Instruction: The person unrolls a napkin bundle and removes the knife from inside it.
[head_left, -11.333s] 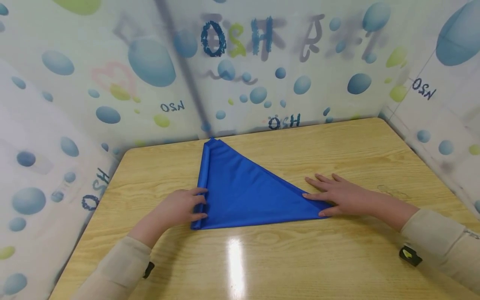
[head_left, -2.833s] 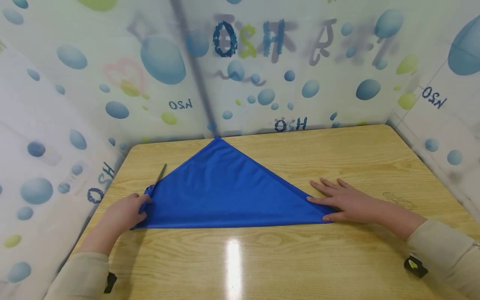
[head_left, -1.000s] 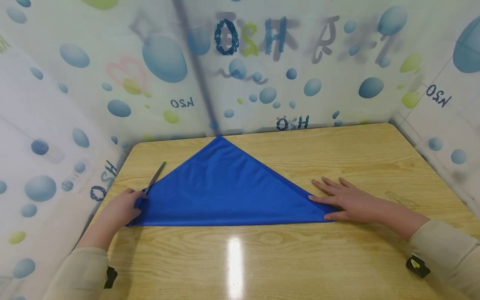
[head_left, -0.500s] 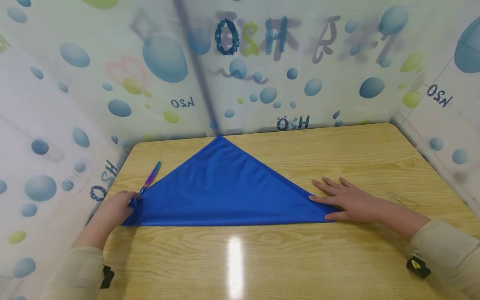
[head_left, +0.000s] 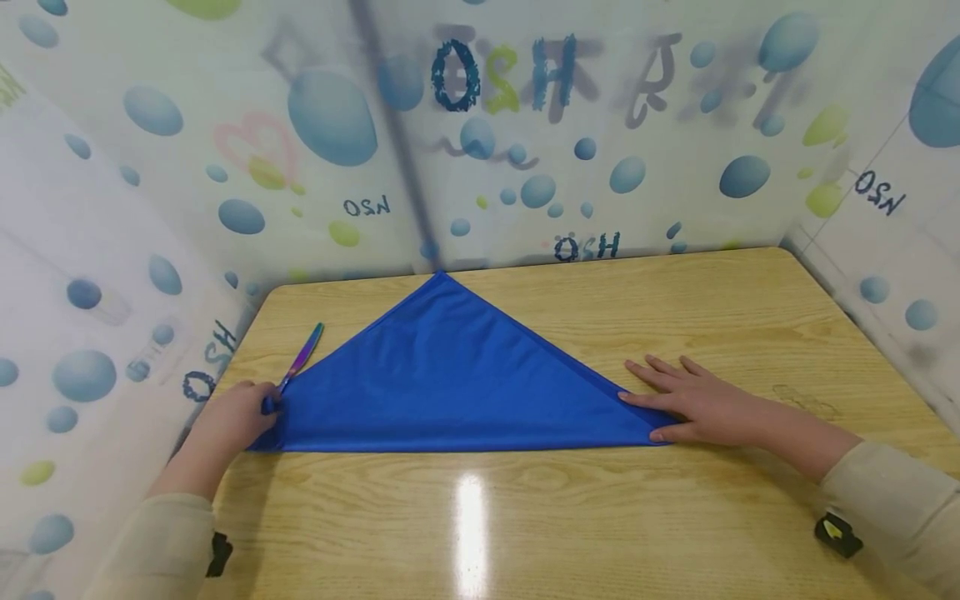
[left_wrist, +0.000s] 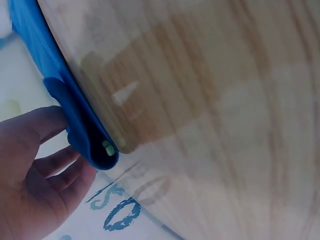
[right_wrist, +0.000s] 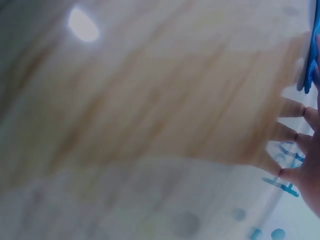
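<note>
A blue cloth [head_left: 442,375] lies folded in a triangle on the wooden table, its point toward the back wall. At its left corner my left hand [head_left: 234,417] pinches the turned-over edge between thumb and fingers. Beside those fingertips, a slim purple and teal utensil [head_left: 303,350], knife-shaped, sticks out past the cloth's slanted left edge; its near end is hidden. In the left wrist view the gripped cloth [left_wrist: 82,125] forms a loop with a small pale green piece [left_wrist: 108,148] inside. My right hand [head_left: 697,400] rests with spread fingers on the right corner.
The wooden table [head_left: 585,517] extends in front of the cloth and to its right. A patterned wall [head_left: 495,192] stands directly behind the table's back edge, with further walls at both sides. A bright reflection shows on the near tabletop.
The rolled left part of the cloth has been unrolled leftward, uncovering the knife-shaped utensil. Over the last second the utensil has turned its broad side up. My right hand has stayed put.
</note>
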